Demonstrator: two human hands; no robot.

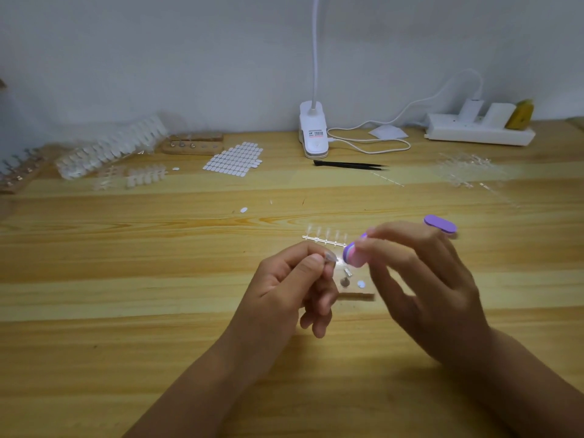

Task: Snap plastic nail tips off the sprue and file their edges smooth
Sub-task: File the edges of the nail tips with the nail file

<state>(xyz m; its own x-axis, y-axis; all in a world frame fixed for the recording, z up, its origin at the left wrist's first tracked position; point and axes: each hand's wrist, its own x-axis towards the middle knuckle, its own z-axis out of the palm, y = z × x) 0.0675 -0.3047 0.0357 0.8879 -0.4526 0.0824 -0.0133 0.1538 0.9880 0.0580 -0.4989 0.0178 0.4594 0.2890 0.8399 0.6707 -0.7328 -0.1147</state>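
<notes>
- Filing is being carried out in the head view: a single nail tip (331,257) is being pinched between the thumb and forefinger of the left hand (294,279).
- A purple file (355,255) is being gripped by the right hand (420,279), with its near end being held at the tip's edge.
- Just beyond the grip, a sprue (325,241) is lying with several tips unsnapped, so much work is judged as remaining.
- Far left of the grip, loose tips (110,150) are being kept in piles.

Home craft desk; clip lamp (313,134); power strip (477,132); nail-tip sheets (234,159)
</notes>
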